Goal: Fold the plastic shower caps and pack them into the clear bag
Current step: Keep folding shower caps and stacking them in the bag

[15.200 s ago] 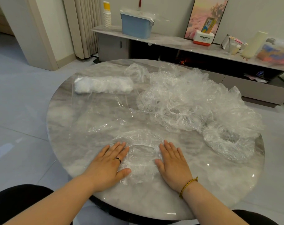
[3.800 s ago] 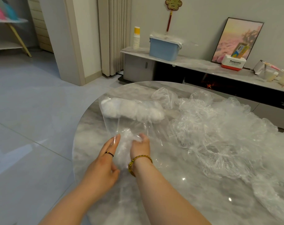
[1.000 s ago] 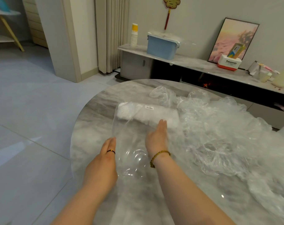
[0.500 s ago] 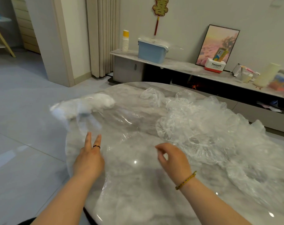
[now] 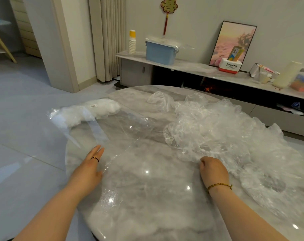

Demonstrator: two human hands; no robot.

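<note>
A clear bag lies across the left of the round marble table. Its far end is stuffed with white folded shower caps and sticks out past the table's left edge. My left hand rests with straight fingers on the bag's near, empty end. A big heap of loose crumpled shower caps covers the right half of the table. My right hand is at the heap's near edge, its fingers curled on the rim of a loose cap.
Behind the table runs a low marble cabinet with a blue box, stacked paper cups, a framed picture and a red-and-white carton. Tiled floor lies to the left.
My right hand has moved right from mid-table to the edge of the cap heap. The bag has settled on the table, and my left hand lies on its near end.
</note>
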